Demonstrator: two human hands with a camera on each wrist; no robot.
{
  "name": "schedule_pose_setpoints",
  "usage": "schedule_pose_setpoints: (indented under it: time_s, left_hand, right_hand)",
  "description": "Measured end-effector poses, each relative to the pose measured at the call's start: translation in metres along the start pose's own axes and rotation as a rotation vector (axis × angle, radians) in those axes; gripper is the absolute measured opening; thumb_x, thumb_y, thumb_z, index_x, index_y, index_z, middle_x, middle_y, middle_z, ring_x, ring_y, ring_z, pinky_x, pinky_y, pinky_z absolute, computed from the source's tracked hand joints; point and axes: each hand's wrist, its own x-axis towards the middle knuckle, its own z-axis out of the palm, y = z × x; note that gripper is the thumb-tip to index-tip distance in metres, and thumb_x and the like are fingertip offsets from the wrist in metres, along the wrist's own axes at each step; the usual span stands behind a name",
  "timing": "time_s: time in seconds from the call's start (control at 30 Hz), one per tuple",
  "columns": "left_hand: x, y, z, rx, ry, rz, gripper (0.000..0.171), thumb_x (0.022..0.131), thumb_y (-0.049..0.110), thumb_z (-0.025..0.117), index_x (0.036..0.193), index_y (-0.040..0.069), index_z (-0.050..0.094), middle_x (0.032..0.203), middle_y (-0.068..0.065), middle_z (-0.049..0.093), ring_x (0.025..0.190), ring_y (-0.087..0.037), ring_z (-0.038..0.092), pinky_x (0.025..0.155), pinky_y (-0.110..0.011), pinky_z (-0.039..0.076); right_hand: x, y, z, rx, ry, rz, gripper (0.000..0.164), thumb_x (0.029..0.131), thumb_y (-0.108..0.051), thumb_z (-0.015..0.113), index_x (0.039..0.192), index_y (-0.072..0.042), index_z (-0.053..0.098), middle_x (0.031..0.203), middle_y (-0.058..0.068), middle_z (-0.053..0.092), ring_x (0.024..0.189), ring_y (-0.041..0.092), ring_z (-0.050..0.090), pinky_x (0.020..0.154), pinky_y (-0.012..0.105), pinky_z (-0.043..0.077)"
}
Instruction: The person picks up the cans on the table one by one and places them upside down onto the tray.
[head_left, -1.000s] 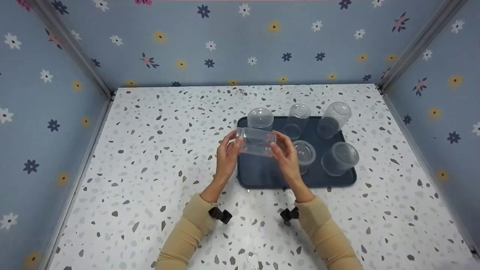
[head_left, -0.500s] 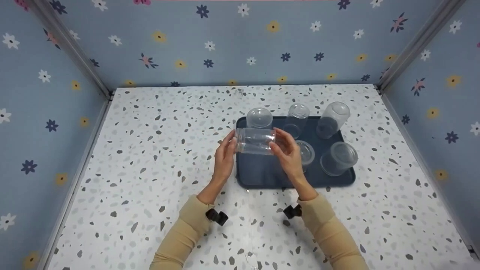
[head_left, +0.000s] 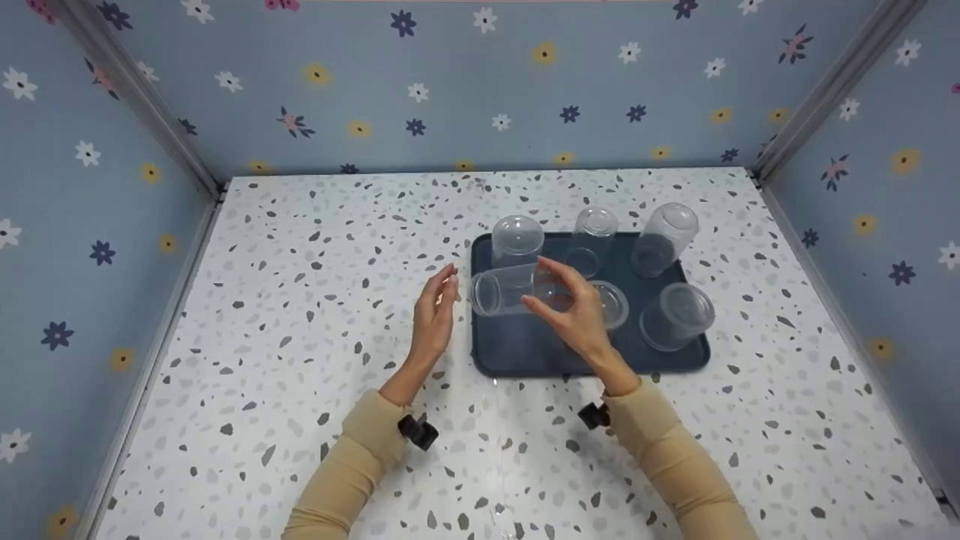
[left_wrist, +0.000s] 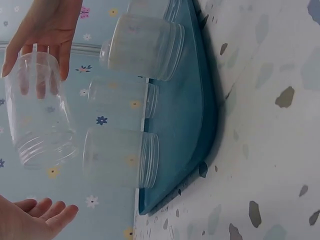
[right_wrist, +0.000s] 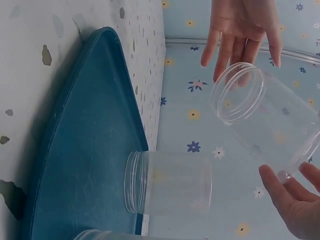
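Observation:
A clear plastic jar is held on its side above the dark blue tray. My right hand grips it by the base end, thumb and fingers spread round the wall. Its threaded open mouth points left, toward my left hand. That hand is off the jar, its fingers extended beside the tray's left edge. In the left wrist view, a gap shows between the left fingers and the jar's mouth.
Several more clear jars stand mouth down on the tray: a back left jar, a back middle jar, a back right jar, a front middle jar and a front right jar. Flowered panels enclose the speckled table.
My left hand has let go of the jar and moved left. The jar, held by both hands earlier, is now in my right hand alone, its mouth tipped slightly down and toward the front.

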Motion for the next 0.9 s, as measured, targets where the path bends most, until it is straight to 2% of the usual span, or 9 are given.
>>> schedule_pose_setpoints:
  time_s: [0.1,0.2,0.3,0.43,0.53,0.67,0.9]
  left_hand:
    - [0.001,-0.002,-0.003,0.026,-0.010,-0.011,0.035,0.094,0.005,0.040,0.123,-0.014,0.041,0.120,-0.025,0.046,0.094,-0.031,0.053,0.078,-0.034,0.045]
    - [0.003,-0.004,-0.005,0.056,-0.026,-0.029,0.036,0.094,0.007,0.041,0.124,-0.013,0.040,0.122,-0.026,0.044,0.103,-0.033,0.050,0.085,-0.038,0.043]
    - [0.007,-0.022,-0.007,0.111,-0.040,-0.029,0.040,0.095,0.016,0.042,0.126,-0.009,0.040,0.125,-0.021,0.044,0.110,-0.029,0.046,0.088,-0.039,0.040]
    - [0.013,-0.047,-0.012,0.207,-0.066,-0.021,0.046,0.094,0.026,0.043,0.129,-0.003,0.041,0.123,-0.015,0.046,0.108,-0.022,0.045,0.088,-0.039,0.038]
    - [0.016,-0.049,-0.017,0.262,-0.101,-0.047,0.049,0.095,0.029,0.041,0.131,-0.004,0.037,0.127,-0.017,0.041,0.115,-0.025,0.040,0.095,-0.041,0.032]
    - [0.021,-0.049,-0.023,0.327,-0.140,-0.094,0.056,0.095,0.035,0.037,0.134,-0.004,0.032,0.136,-0.018,0.032,0.127,-0.027,0.028,0.103,-0.036,0.020]
    - [0.029,-0.049,-0.033,0.453,-0.178,-0.100,0.061,0.094,0.038,0.038,0.137,-0.003,0.025,0.141,-0.019,0.024,0.130,-0.028,0.021,0.105,-0.038,0.016]
  right_hand:
    - [0.000,0.004,0.000,-0.090,-0.034,-0.021,0.051,0.071,-0.006,0.073,0.117,0.005,0.053,0.106,0.019,0.057,0.092,0.028,0.056,0.066,0.042,0.050]
    - [0.000,0.018,0.000,-0.180,-0.074,-0.043,0.052,0.072,-0.016,0.074,0.118,-0.002,0.055,0.110,0.011,0.057,0.095,0.021,0.055,0.066,0.036,0.049]
    - [0.001,0.034,0.000,-0.242,-0.114,-0.085,0.054,0.072,-0.027,0.074,0.119,-0.006,0.055,0.112,0.006,0.057,0.099,0.016,0.053,0.075,0.031,0.046]
    - [0.004,0.038,0.000,-0.289,-0.166,-0.117,0.056,0.072,-0.030,0.073,0.117,-0.002,0.055,0.113,0.008,0.056,0.102,0.018,0.052,0.085,0.032,0.042]
    - [0.006,0.037,0.000,-0.341,-0.213,-0.109,0.057,0.072,-0.031,0.073,0.118,-0.002,0.055,0.113,0.008,0.056,0.102,0.019,0.052,0.084,0.032,0.042]
    - [0.010,0.036,0.001,-0.413,-0.287,-0.092,0.057,0.073,-0.033,0.072,0.119,-0.004,0.054,0.114,0.008,0.055,0.099,0.019,0.054,0.082,0.031,0.043]
    - [0.015,0.036,0.003,-0.531,-0.411,-0.040,0.060,0.074,-0.036,0.071,0.121,-0.004,0.053,0.116,0.009,0.053,0.102,0.022,0.053,0.086,0.034,0.042]
